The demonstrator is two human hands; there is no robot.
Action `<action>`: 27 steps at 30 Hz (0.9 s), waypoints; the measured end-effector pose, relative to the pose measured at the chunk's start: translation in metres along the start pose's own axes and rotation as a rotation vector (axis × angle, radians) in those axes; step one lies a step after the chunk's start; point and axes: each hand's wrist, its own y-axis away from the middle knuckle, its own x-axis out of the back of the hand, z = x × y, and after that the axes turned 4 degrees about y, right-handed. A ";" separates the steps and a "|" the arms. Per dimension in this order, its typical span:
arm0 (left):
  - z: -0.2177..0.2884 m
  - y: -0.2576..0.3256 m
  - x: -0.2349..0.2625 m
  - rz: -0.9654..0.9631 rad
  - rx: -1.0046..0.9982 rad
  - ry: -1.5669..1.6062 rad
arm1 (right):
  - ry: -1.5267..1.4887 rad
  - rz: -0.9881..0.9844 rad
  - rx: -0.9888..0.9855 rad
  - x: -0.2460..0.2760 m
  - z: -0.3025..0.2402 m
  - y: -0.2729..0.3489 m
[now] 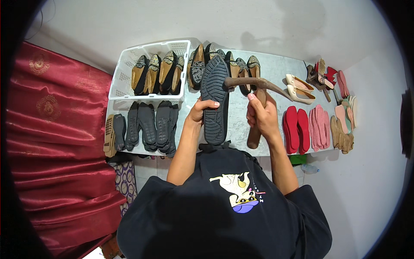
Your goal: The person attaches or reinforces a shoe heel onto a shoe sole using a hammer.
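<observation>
My left hand (199,109) grips a black shoe (214,86) by its side, thumb across the sole. The ridged outsole faces me and the toe points away, toward the wall. In my right hand (264,114) is a hammer (254,138), its wooden handle wrapped by my fingers. Its long, curved metal head overlaps the right edge of the sole near the forefoot; whether it touches cannot be told. Behind the shoe stand several black flats with glittery patterned uppers (197,69), partly hidden by the shoe and hammer.
A white plastic basket (185,73) holds more patterned flats at the back left. Black soles (147,125) lie in front of it. To the right are cream flats (301,93), red soles (303,129), pink soles (319,127) and tan pieces (343,136). A red curtain (60,142) hangs left.
</observation>
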 end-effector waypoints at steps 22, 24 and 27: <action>-0.006 -0.006 -0.023 -0.001 -0.030 -0.078 | 0.689 0.047 0.664 0.001 -0.069 -0.035; -0.003 -0.003 -0.026 0.016 -0.050 -0.110 | 0.753 0.045 0.574 -0.005 -0.072 -0.026; -0.005 -0.003 -0.026 -0.006 -0.036 -0.050 | 0.791 -0.013 0.664 -0.003 -0.061 -0.026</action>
